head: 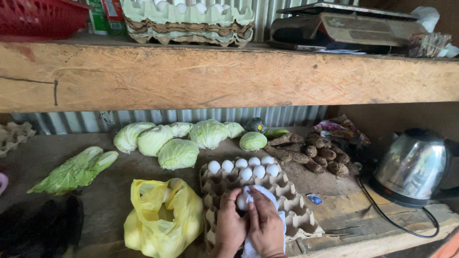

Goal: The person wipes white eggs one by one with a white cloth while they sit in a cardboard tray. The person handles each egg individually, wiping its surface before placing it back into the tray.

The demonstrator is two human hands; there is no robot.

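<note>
While a white egg (242,202) is gripped between the closed fingers of the left hand (230,224), a white cloth (262,195) is pressed against it by the right hand (266,225), whose fingers are curled shut around the fabric. Both hands are held over the near end of a grey cardboard egg tray (291,210), which lies near the front edge of the wooden worktop (334,205). Seven more white eggs (245,168) are seated at the tray's far end. A yellow plastic bag (165,217) is set just beside the tray on its left. Cabbages (178,153) are heaped toward the back edge, yams (311,153) are piled further right, and a steel electric kettle (413,165) is stood by the right edge.
</note>
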